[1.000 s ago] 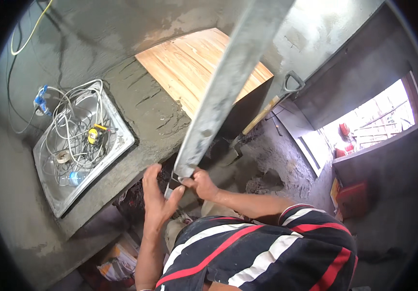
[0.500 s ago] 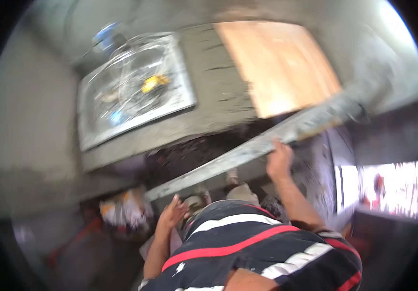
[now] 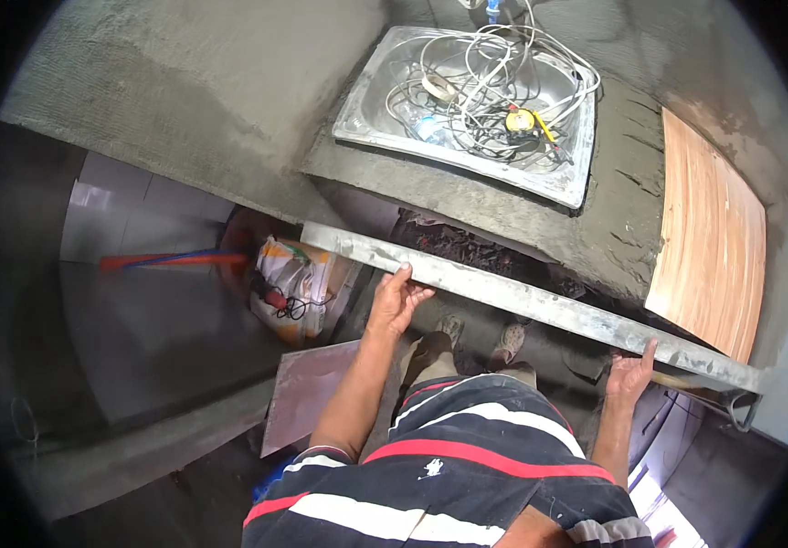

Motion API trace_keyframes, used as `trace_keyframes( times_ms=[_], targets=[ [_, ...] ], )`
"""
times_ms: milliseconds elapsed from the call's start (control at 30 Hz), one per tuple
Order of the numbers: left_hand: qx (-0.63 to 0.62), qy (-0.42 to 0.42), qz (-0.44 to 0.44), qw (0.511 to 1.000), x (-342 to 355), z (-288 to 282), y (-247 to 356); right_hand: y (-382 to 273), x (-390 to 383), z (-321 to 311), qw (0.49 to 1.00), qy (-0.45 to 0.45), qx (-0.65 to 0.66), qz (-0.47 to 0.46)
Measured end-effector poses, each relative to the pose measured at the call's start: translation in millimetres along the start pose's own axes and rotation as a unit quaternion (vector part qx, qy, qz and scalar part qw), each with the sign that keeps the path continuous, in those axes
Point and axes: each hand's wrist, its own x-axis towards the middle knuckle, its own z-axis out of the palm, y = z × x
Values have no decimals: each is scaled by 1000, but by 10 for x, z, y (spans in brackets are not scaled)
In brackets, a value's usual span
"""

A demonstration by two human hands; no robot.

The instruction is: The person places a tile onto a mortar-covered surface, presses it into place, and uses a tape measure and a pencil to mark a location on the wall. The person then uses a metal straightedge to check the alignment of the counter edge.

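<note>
I hold a long grey metal straightedge (image 3: 531, 306) crosswise along the front of the wet cement counter (image 3: 627, 210). My left hand (image 3: 394, 306) grips it left of centre, with the thumb against its face; my right hand (image 3: 629, 374) grips it near the right end. Above it, a steel sink basin (image 3: 355, 110) holds tangled pale cables (image 3: 494, 73), a yellow tape measure (image 3: 520, 121), a tape roll and a plastic bottle. A wood-grain tile (image 3: 709, 247) lies on the counter's right side, just behind the bar.
A sack with a corded tool (image 3: 289, 260) sits low left, near an orange-red bar (image 3: 156, 260). A pinkish board (image 3: 302, 393) leans below it. A shovel handle (image 3: 686, 388) stands under the bar's right end. Plastered walls (image 3: 184, 91) surround the counter.
The straightedge has swung from steeply raised to crosswise along the counter front. My left hand has moved onto it, spaced wide from my right. The view has turned, shifting the sink rightward.
</note>
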Motion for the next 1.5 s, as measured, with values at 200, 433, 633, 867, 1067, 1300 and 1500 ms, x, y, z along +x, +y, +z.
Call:
trace_keyframes(
  times_ms=[200, 433, 633, 867, 1067, 1300, 1500],
  targets=[
    [39, 14, 30, 999, 81, 255, 355, 8, 43, 48, 999, -32, -1, 37],
    [76, 27, 52, 995, 204, 340, 524, 139, -85, 185, 998, -20, -4, 60],
    [91, 14, 48, 995, 240, 332, 587, 221, -40, 146, 997, -12, 8, 76],
    [84, 31, 54, 994, 321, 360, 487, 182, -26, 87, 995, -17, 29, 91],
    [40, 111, 21, 993, 393, -135, 548, 337, 2, 183, 982, 86, 60, 155],
    [100, 60, 4, 993, 528, -9, 661, 328, 36, 150, 994, 52, 49, 81],
    [99, 21, -6, 995, 601, 4, 647, 288, 208, 98, 993, 32, 35, 104]
  ],
)
